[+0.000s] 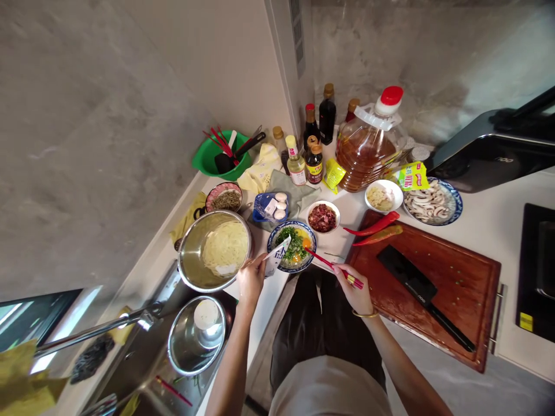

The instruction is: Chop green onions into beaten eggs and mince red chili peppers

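Left grip (251, 279) pinches a flat white packet (274, 261), which tipping could spill; right grip (355, 289) pinches thin red chopsticks (321, 259).

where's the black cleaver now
In the head view, the black cleaver lies toward the right, on the reddish-brown cutting board, near the two long peppers and right of the right hand.

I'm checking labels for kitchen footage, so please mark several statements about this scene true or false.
The right hand holds slim red chopsticks. True.
The left hand grips a spoon. False: it holds a white packet with blue print.
The broad black cleaver lies on the reddish-brown rectangular cutting board. True.
The round blue-and-white bowl at the chopstick tips holds only mushrooms. False: it holds chopped greens and yellow egg yolk.
The clear plastic jug has a red cap. True.
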A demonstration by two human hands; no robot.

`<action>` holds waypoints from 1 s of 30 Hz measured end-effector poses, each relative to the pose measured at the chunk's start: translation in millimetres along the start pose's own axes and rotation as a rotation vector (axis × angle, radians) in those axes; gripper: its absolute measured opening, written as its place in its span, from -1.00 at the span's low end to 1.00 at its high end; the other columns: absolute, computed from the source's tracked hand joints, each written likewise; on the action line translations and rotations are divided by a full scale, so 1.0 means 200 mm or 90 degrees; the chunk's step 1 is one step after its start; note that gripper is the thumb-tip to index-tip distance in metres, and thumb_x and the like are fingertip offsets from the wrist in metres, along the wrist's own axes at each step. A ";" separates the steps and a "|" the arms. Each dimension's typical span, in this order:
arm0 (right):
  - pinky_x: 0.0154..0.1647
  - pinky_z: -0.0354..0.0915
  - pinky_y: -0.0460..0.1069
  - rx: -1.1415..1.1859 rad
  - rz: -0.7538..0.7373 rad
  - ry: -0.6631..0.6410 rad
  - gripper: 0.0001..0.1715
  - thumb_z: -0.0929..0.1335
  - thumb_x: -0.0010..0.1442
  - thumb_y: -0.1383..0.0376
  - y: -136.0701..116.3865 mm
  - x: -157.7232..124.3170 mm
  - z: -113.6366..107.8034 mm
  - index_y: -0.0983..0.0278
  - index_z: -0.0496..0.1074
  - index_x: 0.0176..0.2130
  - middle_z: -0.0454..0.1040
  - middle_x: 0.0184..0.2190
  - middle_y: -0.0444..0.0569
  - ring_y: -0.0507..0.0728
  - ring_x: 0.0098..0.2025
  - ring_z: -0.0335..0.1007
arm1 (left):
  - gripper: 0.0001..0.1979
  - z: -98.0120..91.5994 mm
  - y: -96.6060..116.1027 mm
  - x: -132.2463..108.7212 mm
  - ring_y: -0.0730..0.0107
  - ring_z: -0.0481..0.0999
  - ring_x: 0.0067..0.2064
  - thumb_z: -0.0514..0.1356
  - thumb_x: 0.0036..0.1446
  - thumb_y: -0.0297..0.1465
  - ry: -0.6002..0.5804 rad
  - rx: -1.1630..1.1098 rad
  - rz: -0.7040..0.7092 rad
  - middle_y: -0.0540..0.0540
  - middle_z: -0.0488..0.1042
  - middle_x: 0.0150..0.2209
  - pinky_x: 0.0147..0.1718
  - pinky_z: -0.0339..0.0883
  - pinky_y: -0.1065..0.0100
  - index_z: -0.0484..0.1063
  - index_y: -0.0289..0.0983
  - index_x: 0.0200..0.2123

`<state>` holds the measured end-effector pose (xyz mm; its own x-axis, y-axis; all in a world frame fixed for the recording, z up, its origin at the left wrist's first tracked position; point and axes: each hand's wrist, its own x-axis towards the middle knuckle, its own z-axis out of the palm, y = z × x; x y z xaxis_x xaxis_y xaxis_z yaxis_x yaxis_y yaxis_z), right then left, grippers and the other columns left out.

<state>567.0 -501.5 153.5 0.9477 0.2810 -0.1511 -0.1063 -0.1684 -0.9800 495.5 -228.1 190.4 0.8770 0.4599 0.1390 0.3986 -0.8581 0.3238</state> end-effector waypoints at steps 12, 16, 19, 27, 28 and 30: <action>-0.19 0.35 -0.02 0.005 0.011 -0.004 -0.74 0.29 0.17 0.16 0.00 0.01 0.00 0.26 0.47 -0.26 0.54 -0.27 -0.01 0.15 -0.25 0.46 | -0.71 0.05 0.06 0.04 0.34 0.48 -0.33 0.04 0.18 -0.29 -0.009 -0.015 -0.015 -0.12 0.50 -0.37 -0.28 0.30 0.38 0.52 -0.25 -0.19; -0.18 0.35 0.00 0.013 0.005 -0.006 -0.75 0.29 0.17 0.17 0.00 0.02 0.00 0.26 0.47 -0.25 0.53 -0.26 0.00 0.15 -0.24 0.46 | -0.69 0.08 0.07 0.05 0.35 0.48 -0.36 0.03 0.18 -0.28 -0.009 -0.033 -0.013 -0.13 0.48 -0.39 -0.30 0.31 0.37 0.52 -0.27 -0.19; -0.17 0.35 -0.01 0.016 0.003 -0.006 -0.76 0.29 0.17 0.18 0.00 0.02 -0.01 0.26 0.47 -0.24 0.53 -0.24 0.00 0.15 -0.24 0.46 | -0.69 0.08 0.08 0.07 0.34 0.48 -0.35 0.03 0.18 -0.28 -0.010 -0.036 -0.015 -0.13 0.48 -0.40 -0.30 0.31 0.37 0.52 -0.27 -0.19; -0.18 0.34 -0.02 0.016 0.000 -0.001 -0.77 0.30 0.16 0.19 0.01 0.02 -0.01 0.25 0.47 -0.25 0.53 -0.26 -0.01 0.14 -0.24 0.46 | -0.70 0.06 0.08 0.07 0.32 0.48 -0.36 0.05 0.16 -0.31 -0.024 -0.014 -0.038 -0.14 0.48 -0.39 -0.29 0.32 0.35 0.53 -0.28 -0.19; -0.18 0.34 -0.02 0.016 -0.002 -0.001 -0.77 0.30 0.16 0.19 0.01 0.02 -0.01 0.25 0.47 -0.25 0.53 -0.26 -0.01 0.14 -0.24 0.46 | -0.70 0.05 0.08 0.07 0.32 0.48 -0.36 0.05 0.16 -0.31 -0.028 -0.013 -0.038 -0.15 0.48 -0.39 -0.30 0.32 0.35 0.53 -0.28 -0.19; -0.19 0.34 -0.03 0.018 -0.005 -0.005 -0.78 0.30 0.16 0.19 0.01 0.03 -0.01 0.25 0.47 -0.25 0.53 -0.26 -0.01 0.14 -0.24 0.46 | -0.70 0.05 0.08 0.07 0.32 0.48 -0.37 0.05 0.15 -0.32 -0.033 -0.011 -0.040 -0.15 0.48 -0.39 -0.30 0.32 0.35 0.53 -0.28 -0.19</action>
<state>572.2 -502.1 152.0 0.9463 0.2892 -0.1448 -0.1077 -0.1402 -0.9842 517.0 -237.6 188.4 0.8634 0.4997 0.0699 0.4486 -0.8237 0.3468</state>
